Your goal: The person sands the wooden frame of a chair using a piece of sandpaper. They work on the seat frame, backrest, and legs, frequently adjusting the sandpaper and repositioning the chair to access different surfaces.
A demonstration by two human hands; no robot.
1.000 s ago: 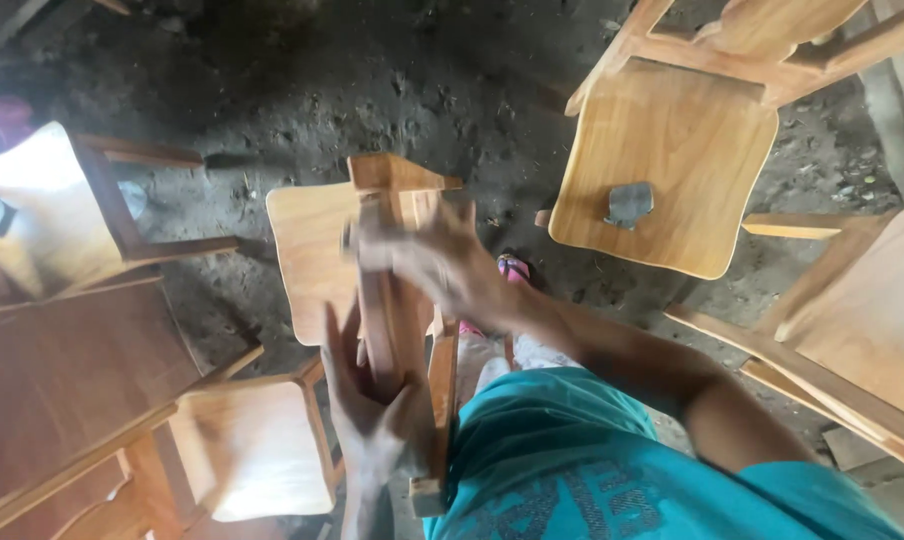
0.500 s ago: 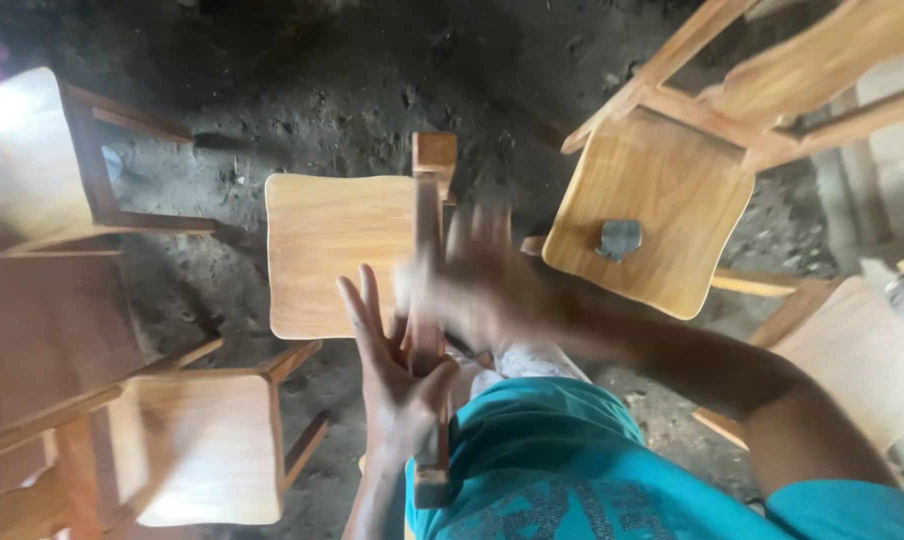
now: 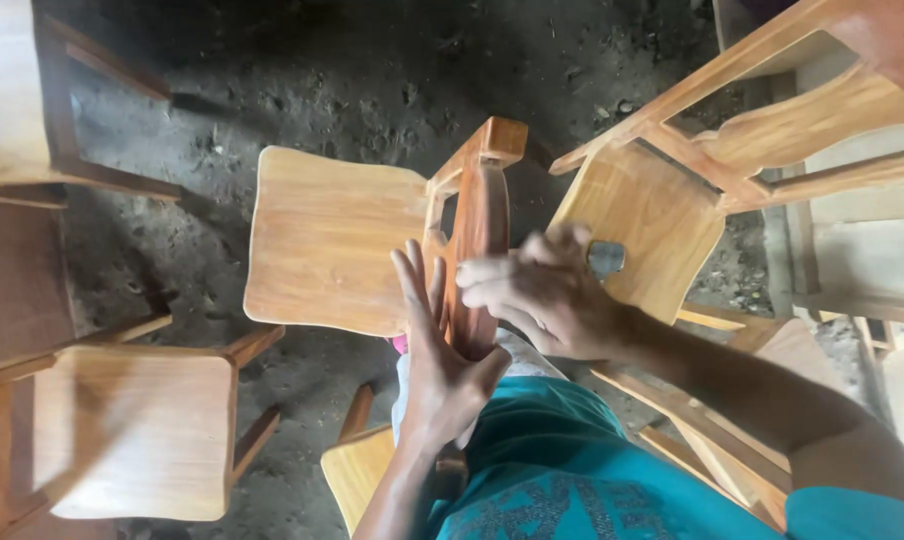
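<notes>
As the wooden chair (image 3: 332,235) stands on the dirt floor (image 3: 302,70) right before the person, the left hand (image 3: 437,345) lies flat, fingers spread, against its backrest (image 3: 477,245), while the right hand (image 3: 537,290) rests open on the other face, pinching nothing. Stiff, solid wood, likely fairly heavy; the top rail looks the surest hold
</notes>
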